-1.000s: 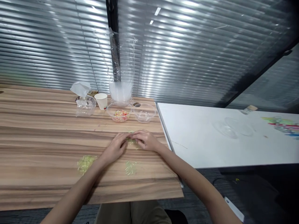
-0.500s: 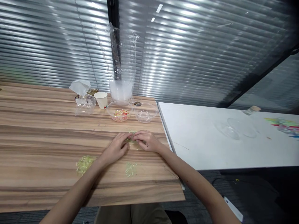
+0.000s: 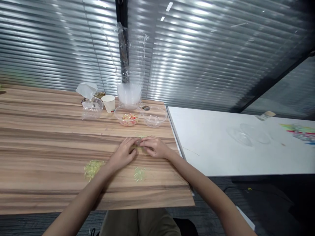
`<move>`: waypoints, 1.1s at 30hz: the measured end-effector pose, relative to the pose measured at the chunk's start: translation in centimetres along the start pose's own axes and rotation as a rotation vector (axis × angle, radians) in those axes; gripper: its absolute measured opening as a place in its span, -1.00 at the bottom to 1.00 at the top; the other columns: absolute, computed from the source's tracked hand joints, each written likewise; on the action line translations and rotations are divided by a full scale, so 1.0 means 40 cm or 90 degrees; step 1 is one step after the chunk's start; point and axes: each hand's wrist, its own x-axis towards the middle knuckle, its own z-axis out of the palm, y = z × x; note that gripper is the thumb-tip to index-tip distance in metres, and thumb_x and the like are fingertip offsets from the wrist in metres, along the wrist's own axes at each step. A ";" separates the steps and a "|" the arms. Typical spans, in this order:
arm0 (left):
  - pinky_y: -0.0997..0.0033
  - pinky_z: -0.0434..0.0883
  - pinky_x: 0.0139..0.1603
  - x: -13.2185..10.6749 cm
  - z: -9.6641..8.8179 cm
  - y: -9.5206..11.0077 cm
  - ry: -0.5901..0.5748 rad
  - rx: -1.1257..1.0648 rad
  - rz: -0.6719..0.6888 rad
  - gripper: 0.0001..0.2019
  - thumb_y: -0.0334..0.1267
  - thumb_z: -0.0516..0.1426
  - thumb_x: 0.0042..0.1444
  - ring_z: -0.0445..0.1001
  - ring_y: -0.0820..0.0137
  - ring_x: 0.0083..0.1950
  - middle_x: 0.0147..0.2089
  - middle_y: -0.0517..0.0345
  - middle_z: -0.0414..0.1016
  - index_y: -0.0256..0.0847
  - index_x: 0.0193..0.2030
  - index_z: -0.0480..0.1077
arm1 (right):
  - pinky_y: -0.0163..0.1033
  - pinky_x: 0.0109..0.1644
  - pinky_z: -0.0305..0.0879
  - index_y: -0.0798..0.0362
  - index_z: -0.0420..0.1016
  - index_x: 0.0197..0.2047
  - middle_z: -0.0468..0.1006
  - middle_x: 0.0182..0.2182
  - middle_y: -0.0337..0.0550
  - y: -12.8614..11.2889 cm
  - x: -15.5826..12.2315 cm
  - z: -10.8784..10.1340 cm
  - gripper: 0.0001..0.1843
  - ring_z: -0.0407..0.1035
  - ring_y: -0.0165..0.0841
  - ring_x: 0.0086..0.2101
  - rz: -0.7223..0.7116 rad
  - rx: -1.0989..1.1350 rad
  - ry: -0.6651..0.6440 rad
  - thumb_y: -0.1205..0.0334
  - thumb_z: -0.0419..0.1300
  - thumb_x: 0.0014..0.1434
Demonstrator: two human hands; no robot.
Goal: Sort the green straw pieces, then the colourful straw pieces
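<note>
My left hand (image 3: 123, 153) and my right hand (image 3: 155, 147) meet at their fingertips, low over the wood-grain table. The fingers of each are bent and pressed together in a pinch, and what lies between them is too small and hidden to make out. Pale yellow-green slivers (image 3: 140, 136) show just behind the fingertips, partly covered by them. Closer to me lies a small patch of similar slivers (image 3: 139, 174). A larger heap of yellow-green slivers (image 3: 92, 169) rests beside my left forearm, which covers its right edge.
Behind my hands stand a clear bowl with red and yellow bits (image 3: 129, 119), a clear bowl (image 3: 154, 117), a paper cup (image 3: 109, 104), stacked clear containers in a bag (image 3: 129, 93) and a clear plastic box (image 3: 92, 109). On the white table (image 3: 201, 141) lie clear lids (image 3: 240, 136) and coloured strips (image 3: 299, 131).
The view has shifted slightly, so the table sits a little higher and further right. My hands stay together at the same spot, with only small finger movement.
</note>
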 end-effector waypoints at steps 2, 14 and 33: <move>0.08 0.32 0.14 0.001 0.002 -0.002 0.004 -0.001 0.002 -0.63 -0.41 0.00 0.08 0.39 0.18 0.08 0.04 -0.06 0.46 -0.24 0.05 0.36 | -0.10 0.09 0.41 0.07 0.53 -0.07 0.59 -0.06 -0.01 0.002 -0.001 0.003 -0.65 0.47 -0.29 -0.02 -0.004 -0.016 -0.004 0.50 0.11 0.11; 0.07 0.34 0.16 -0.002 0.003 -0.010 0.011 0.011 -0.006 -0.61 -0.36 0.01 0.11 0.38 0.15 0.11 0.05 -0.10 0.44 -0.28 0.11 0.30 | -0.13 -0.01 0.47 0.12 0.49 -0.06 0.62 -0.15 0.00 0.009 -0.003 0.010 -0.69 0.50 -0.27 -0.12 0.017 -0.012 0.026 0.47 0.03 0.19; 0.23 0.37 0.03 0.005 0.001 -0.005 0.014 0.021 0.028 -0.85 -0.37 0.00 0.20 0.40 0.24 -0.01 -0.13 0.04 0.46 -0.19 -0.23 0.39 | -0.15 -0.08 0.48 0.12 0.51 -0.17 0.62 -0.24 -0.02 0.008 0.001 0.010 -0.74 0.48 -0.27 -0.20 -0.004 -0.040 0.069 0.50 0.04 0.18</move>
